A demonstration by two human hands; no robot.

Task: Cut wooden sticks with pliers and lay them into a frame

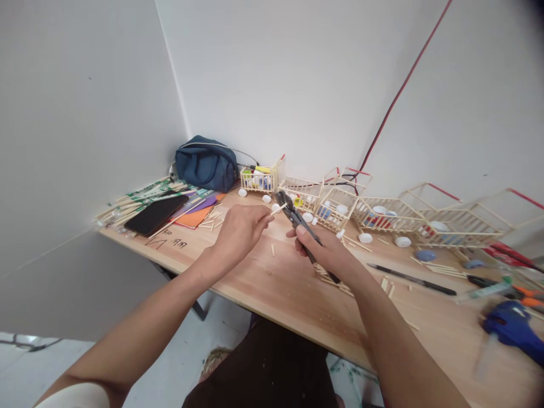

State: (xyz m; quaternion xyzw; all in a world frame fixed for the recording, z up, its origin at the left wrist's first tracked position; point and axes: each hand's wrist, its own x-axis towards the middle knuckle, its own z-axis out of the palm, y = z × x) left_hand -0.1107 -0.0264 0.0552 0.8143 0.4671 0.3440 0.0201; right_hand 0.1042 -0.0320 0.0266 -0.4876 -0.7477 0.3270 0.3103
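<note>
Between the fingertips of my left hand (246,229) is a short thin wooden stick (279,209), its free end pointing right. My right hand (321,249) is wrapped round the dark handles of a pair of pliers or cutters (293,211). The tool's jaws meet the stick's free end; I cannot tell whether they are closed on it. Several cut stick pieces (331,277) lie under my right hand, and a small piece (272,250) rests between my hands.
Several small stick-built carts (385,218) with white bottle-cap wheels line the wall. A blue pouch (207,164), a black phone (156,214) and bundled sticks (140,195) are at the left. On the right lie a black pen (412,279) and a blue glue gun (514,328).
</note>
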